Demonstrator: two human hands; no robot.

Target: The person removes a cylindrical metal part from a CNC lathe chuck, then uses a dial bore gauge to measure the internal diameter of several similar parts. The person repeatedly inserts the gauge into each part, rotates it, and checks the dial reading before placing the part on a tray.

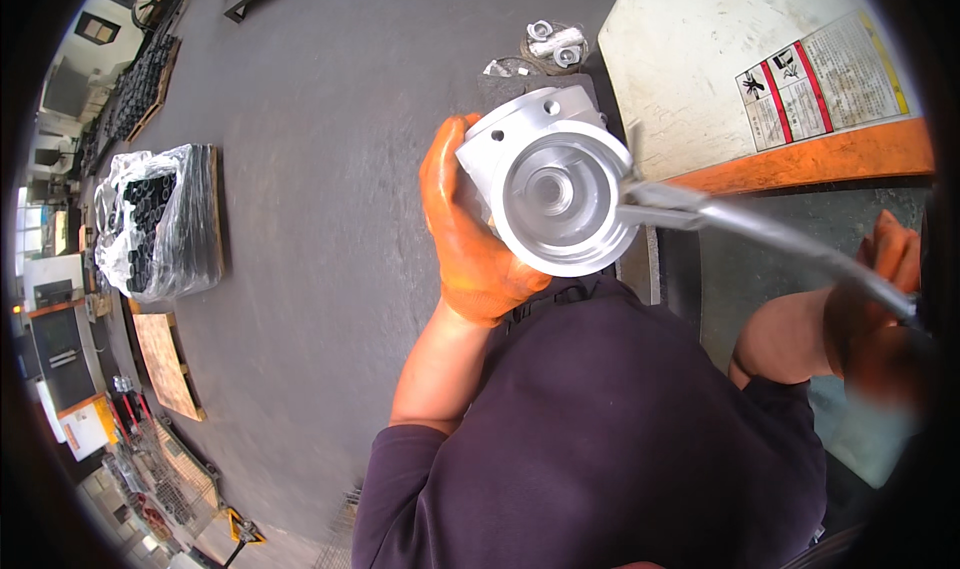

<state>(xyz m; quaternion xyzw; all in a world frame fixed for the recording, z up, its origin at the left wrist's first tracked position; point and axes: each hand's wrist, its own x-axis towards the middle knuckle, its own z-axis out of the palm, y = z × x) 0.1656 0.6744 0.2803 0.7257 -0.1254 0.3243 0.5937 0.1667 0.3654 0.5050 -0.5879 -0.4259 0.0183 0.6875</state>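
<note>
My left hand [470,254], in an orange glove, is wrapped round the left side of a silver metal housing [506,191]. The housing's round, stepped bore faces up toward me, and small holes show in its side wall. At the far right is my right hand [885,254], also gloved in orange, blurred and partly in shadow. It is closed round the outer end of a long metal rod tool [800,249]. The tool's flat, forked-looking tip meets the right rim of the housing in the picture; motion blur hides whether they touch.
A white machine panel [700,59] with a warning label and an orange lower edge stands at the right. Small silver parts [556,45] lie beyond the housing. On the grey floor at left sit a plastic-wrapped pallet load [190,224] and a wooden pallet [165,364].
</note>
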